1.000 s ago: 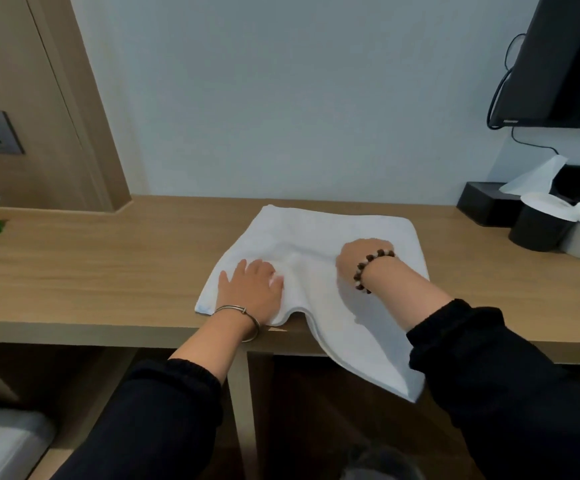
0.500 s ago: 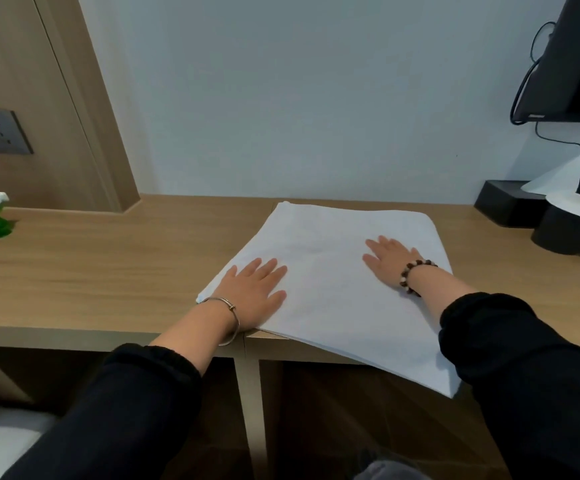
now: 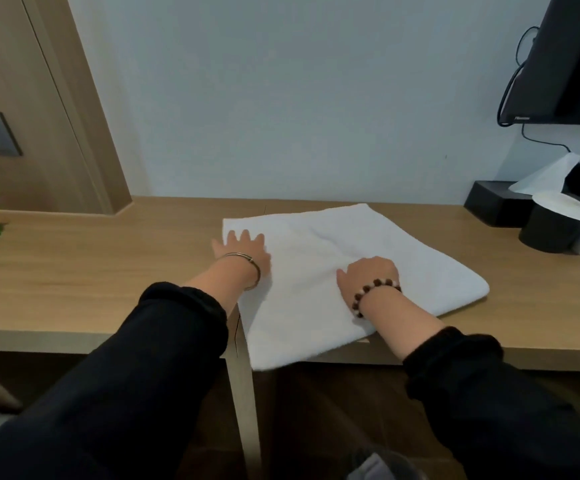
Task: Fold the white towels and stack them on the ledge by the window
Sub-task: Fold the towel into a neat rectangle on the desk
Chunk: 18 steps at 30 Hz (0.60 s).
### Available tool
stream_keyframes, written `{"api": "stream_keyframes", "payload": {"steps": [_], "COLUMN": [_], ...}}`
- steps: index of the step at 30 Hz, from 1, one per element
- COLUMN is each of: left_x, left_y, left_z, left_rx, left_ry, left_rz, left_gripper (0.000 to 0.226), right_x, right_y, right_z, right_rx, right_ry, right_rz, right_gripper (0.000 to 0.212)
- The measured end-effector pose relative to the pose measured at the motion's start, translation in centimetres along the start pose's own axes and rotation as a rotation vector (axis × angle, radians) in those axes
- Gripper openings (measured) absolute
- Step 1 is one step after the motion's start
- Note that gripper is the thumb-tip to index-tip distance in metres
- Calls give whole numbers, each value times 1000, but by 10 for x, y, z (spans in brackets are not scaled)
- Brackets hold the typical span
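Desk (image 3: pixel 73 278): wood, against a pale wall.
Left hand (image 3: pixel 241 249): flat, fingers straight, on the towel's left edge.
Right hand (image 3: pixel 368 271): knuckles up, mid-towel; whether it pinches cloth, cannot tell.
Towel (image 3: pixel 420 268): spread on the desk, bulk lying right of both hands, near corner overhanging the front edge.
Next fold: probably right side over to left; right hand nearer.

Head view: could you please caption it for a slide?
Left hand and right hand rest on a white towel on the desk.

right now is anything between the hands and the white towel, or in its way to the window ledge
Nothing visible: the left hand lies flat on the left edge of the white towel, and the right hand rests on its middle. The window ledge is out of view, so that path cannot be judged.
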<state>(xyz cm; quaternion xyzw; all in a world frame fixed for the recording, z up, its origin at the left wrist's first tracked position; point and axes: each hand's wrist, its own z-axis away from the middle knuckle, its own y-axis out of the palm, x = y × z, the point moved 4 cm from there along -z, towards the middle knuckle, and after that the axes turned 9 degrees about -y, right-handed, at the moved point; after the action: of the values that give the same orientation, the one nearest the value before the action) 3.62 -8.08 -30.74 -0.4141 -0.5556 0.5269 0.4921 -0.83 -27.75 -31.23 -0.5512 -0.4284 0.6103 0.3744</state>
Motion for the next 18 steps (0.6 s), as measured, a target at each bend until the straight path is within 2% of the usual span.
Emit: {"api": "stream_keyframes", "payload": {"steps": [4, 8, 11, 14, 16, 18], "left_x": [-20, -18, -16, -15, -15, -14], "left_y": [7, 37, 45, 45, 45, 45], "left_z": [18, 34, 39, 40, 42, 44], "left_rx": [22, 78, -35, -63, -64, -79], "left_ry": [116, 149, 157, 161, 170, 177], "left_rz": [158, 197, 197, 221, 226, 236], "left_gripper": [47, 56, 58, 58, 57, 57], "right_x": [13, 3, 27, 39, 4, -47], "right_y": [-8, -17, -9, 13, 28, 43], "right_z": [-7, -16, -33, -49, -68, -83], "right_rx": [7, -104, -84, 12, 20, 36], "right_ry": [-31, -78, -261, -405, -291, -33], "right_rz": [-31, -247, -447, -430, -460, -466], "right_gripper": [56, 35, 49, 56, 55, 56]}}
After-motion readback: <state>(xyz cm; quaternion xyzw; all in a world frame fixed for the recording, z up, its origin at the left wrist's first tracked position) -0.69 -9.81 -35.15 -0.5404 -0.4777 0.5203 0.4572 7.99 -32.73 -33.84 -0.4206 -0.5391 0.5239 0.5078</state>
